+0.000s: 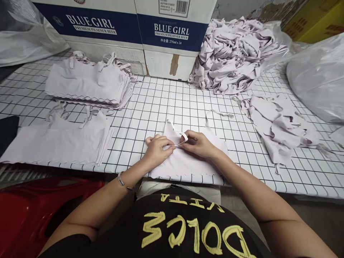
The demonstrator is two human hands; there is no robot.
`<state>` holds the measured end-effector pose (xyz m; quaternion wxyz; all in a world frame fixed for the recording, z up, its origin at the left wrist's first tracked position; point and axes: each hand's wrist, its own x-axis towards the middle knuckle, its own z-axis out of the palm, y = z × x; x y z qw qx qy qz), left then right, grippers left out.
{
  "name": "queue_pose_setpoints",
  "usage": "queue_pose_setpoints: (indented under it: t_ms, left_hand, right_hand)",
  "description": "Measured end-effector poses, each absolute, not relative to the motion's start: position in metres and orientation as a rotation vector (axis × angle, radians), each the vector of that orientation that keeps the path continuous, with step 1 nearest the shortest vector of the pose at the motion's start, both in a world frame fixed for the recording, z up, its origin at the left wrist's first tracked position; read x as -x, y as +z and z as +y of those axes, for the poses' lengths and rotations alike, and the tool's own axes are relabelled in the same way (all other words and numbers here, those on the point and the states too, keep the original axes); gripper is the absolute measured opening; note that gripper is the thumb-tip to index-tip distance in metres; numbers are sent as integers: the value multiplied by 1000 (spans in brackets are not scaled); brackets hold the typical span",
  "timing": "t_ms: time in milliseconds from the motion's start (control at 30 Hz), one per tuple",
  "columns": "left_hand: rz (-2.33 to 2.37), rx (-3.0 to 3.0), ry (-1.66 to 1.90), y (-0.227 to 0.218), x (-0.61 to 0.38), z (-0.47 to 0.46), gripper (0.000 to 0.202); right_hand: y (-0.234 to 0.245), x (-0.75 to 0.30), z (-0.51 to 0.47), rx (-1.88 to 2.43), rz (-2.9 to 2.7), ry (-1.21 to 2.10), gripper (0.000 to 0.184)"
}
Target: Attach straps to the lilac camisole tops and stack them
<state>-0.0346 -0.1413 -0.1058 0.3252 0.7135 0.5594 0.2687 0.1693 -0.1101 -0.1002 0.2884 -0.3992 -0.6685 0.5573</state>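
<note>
A pale pink strappy crop top (188, 166) lies flat on the grid-patterned table cover in front of me. My left hand (159, 148) is closed, thumb and fingertips pinching the top near the middle of its neckline. Close against it, my right hand (197, 143) pinches a thin shoulder strap (185, 137), which loops up past its fingertips. The exact spot where the fingertips meet is too small to make out. The top's other strap (219, 113) trails loose on the cover beyond my right hand.
Two stacks of similar tops, a far one (86, 80) and a near one (61, 141), lie at left. Behind stands a beer carton (172, 46). At right are a large fabric heap (228, 53), a few loose tops (285, 125) and a plastic bag (319, 79).
</note>
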Motion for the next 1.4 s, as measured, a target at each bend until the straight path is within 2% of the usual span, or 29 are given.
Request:
queue_pose_setpoints:
  t_ms: [933,1400]
  left_hand:
    - [1457,-1855,786,-107,34,-142,9]
    - [1473,-1831,779,-110,34,-140,12]
  right_hand:
    - [-107,-164,-118,1135,-1749,1365,15]
    - [-109,-148,-116,1096,-1454,1551,25]
